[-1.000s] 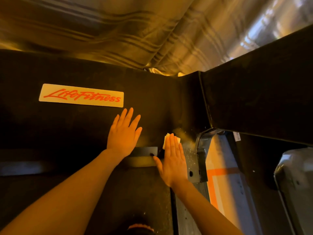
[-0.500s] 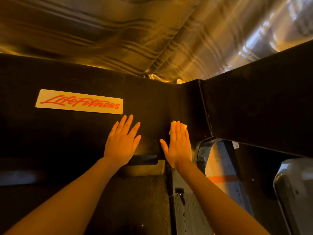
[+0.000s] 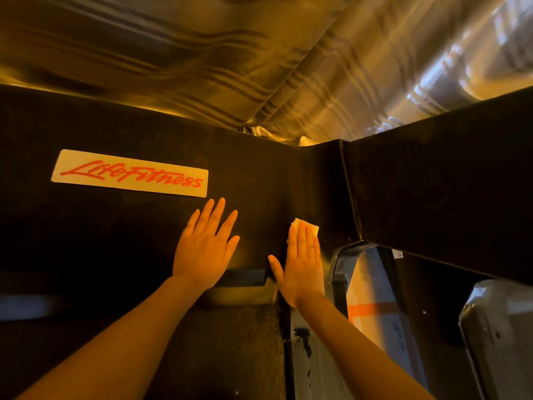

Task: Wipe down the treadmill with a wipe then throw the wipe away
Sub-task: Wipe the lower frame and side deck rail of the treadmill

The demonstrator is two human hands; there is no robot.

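Since a second ago the wipe [image 3: 308, 228] has slid up from the side rail onto the black treadmill hood [image 3: 115, 226], flat under the right hand [image 3: 302, 264], fingers straight. The left hand [image 3: 206, 249] rests beside, splayed, below the LifeFitness label [image 3: 129, 173]; striped carpet [image 3: 230, 67] lies beyond.

head cam | looks forward-down | close above treadmill hood [image 3: 121, 226]

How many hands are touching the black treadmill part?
2. The left hand lies flat below the Life Fitness label; the right hand presses the wipe near the corner.
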